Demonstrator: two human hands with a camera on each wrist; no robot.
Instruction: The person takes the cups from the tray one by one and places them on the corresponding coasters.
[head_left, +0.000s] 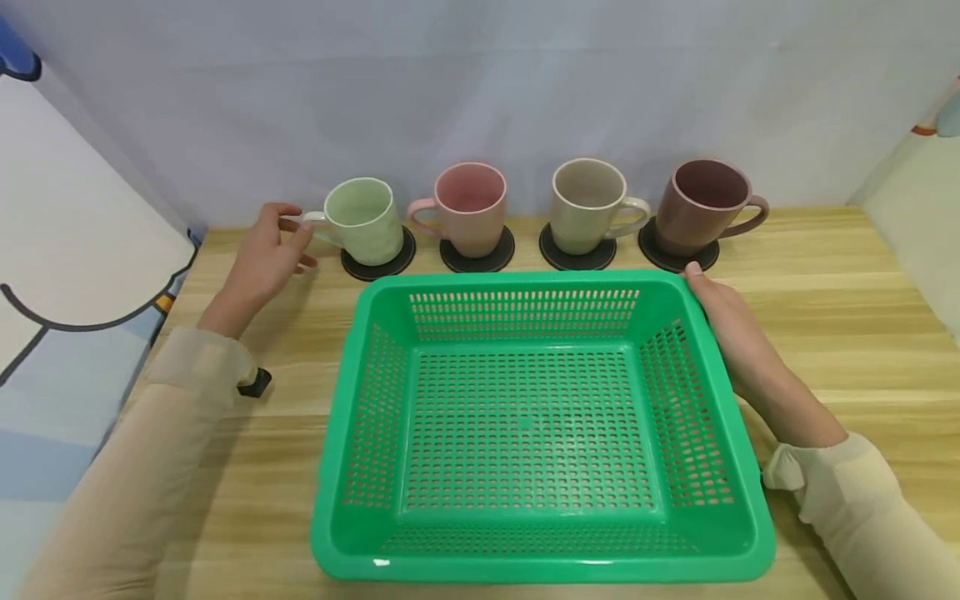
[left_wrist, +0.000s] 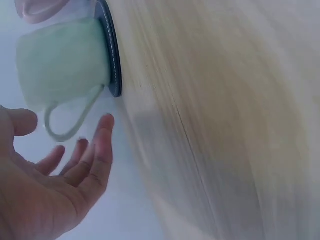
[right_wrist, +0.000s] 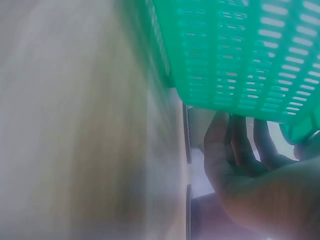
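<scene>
My left hand (head_left: 268,258) is beside the handle of a pale green mug (head_left: 372,236), with its fingers apart and loosely bent. In the left wrist view a gap shows between the fingers (left_wrist: 100,160) and the mug's handle (left_wrist: 65,135). That mug stands upright on a round black coaster (head_left: 405,260). At the far right corner of a green plastic basket (head_left: 517,570), my right hand (head_left: 731,333) grips the rim, thumb on top. The right wrist view shows its fingers (right_wrist: 242,142) against the outside of the perforated basket wall (right_wrist: 220,65). Nothing lies in the basket.
To the right of the green mug, a pink mug (head_left: 472,221), a beige mug (head_left: 581,221) and a dark maroon mug (head_left: 690,225) stand in a row on black coasters. The basket's far rim lies close in front of them. A pale cloth (head_left: 480,92) hangs behind the wooden table (head_left: 277,467).
</scene>
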